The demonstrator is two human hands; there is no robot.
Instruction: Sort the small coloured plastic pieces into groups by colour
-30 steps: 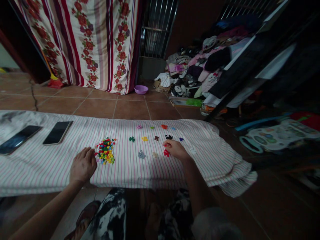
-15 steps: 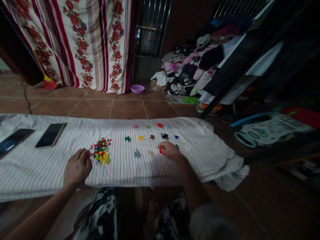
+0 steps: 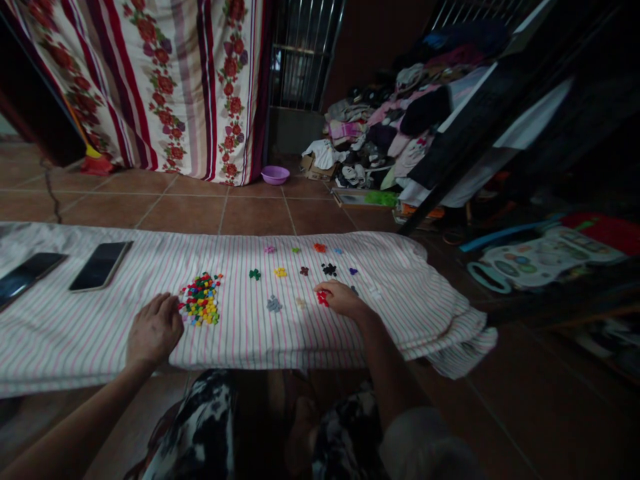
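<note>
On the striped cloth (image 3: 240,340) lies a mixed heap of small coloured pieces (image 3: 203,300), mostly yellow, red and green. My left hand (image 3: 156,327) rests at the heap's left edge, fingers bent and held together; anything in its fingertips is too small to make out. Over a little group of red pieces (image 3: 323,298) reaches my right hand (image 3: 345,299), fingers slightly apart, with red showing beneath and between them. Sorted groups lie around it: black pieces (image 3: 329,269), brown pieces (image 3: 304,271), beige pieces (image 3: 301,303), grey pieces (image 3: 274,304), yellow pieces (image 3: 281,272) and green pieces (image 3: 255,274).
Two phones, a near one (image 3: 101,267) and a farther-left one (image 3: 30,277), lie on the cloth's left side. Orange pieces (image 3: 319,247) and pink pieces (image 3: 270,249) form the back row. Beyond are a purple basin (image 3: 275,175) and a clothes pile (image 3: 380,127).
More of the red pieces shows under my right hand, whose fingers have loosened a little. My left hand stays beside the mixed heap. The view has shifted slightly.
</note>
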